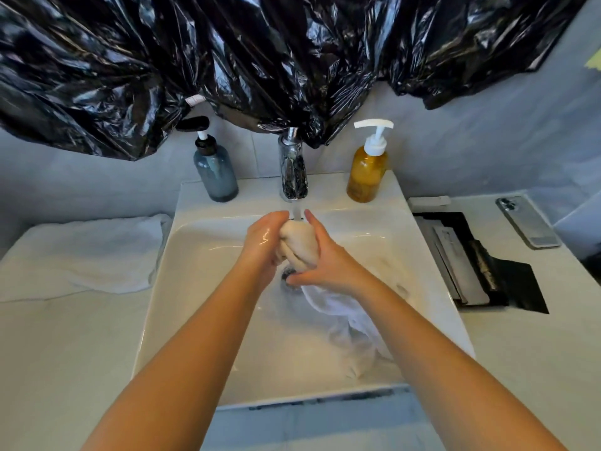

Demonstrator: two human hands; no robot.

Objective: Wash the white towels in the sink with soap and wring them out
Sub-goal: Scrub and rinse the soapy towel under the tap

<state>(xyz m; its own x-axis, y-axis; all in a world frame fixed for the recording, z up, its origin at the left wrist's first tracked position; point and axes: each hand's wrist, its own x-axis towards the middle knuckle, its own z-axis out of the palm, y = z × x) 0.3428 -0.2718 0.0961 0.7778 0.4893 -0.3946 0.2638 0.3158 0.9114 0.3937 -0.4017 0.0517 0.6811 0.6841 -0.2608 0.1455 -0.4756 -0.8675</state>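
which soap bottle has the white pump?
The amber bottle, right of the tap; the blue-grey bottle left of it has a black pump.

I'm at a bathroom vanity: white sink [201,288] centre frame, chrome tap [292,170] running at its back edge, grey-blue pump bottle [216,172] left of it, amber pump bottle [367,172] right. White counter [65,336] both sides, black plastic sheeting [260,60] across the top.
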